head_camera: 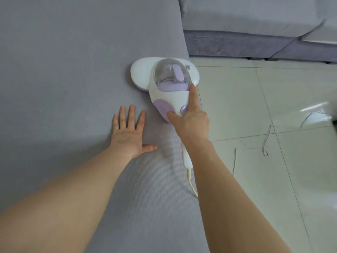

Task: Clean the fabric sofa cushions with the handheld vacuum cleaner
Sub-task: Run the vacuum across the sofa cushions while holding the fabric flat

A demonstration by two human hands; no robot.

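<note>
The white and lilac plastic handheld vacuum cleaner (164, 83) is sitting on the grey woven fabric sofa cushion (73, 70), its head right at the cushion's edge. The right hand (189, 117) is gripping its handle, forefinger lying straight along the body, thumb resting beside a lilac button. The left hand (128, 132) is pressing flat on the cushion, fingers spread wide. A cream cord (191, 183) is trailing toward the glossy pale tiled floor (255, 106).
</note>
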